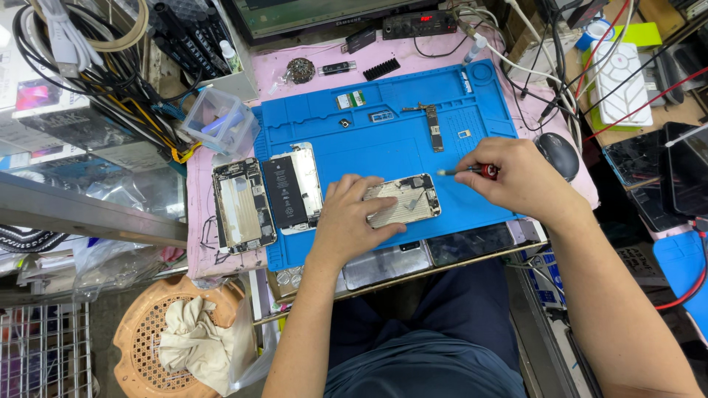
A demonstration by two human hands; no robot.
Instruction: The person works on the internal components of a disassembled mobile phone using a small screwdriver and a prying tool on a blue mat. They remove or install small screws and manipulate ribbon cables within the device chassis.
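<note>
An opened phone shell (404, 200) lies near the front edge of a blue work mat (383, 140), directly under the person's left hand (352, 217) and just left of the right hand (516, 177). The shell is a pale metal rectangle lying lengthwise, its inside facing up, with small parts and a dark patch near its right end. The left hand rests flat on its left half, fingers spread and pressing it to the mat. The right hand is curled closed around a small red-handled screwdriver (466, 171), whose tip points left and hovers just above the shell's upper right corner. Both forearms reach in from the bottom of the view. To the left lie a second open phone body with a black battery (293, 187) and another bare shell (243, 206). A narrow circuit board (434, 127) sits farther back on the mat.
</note>
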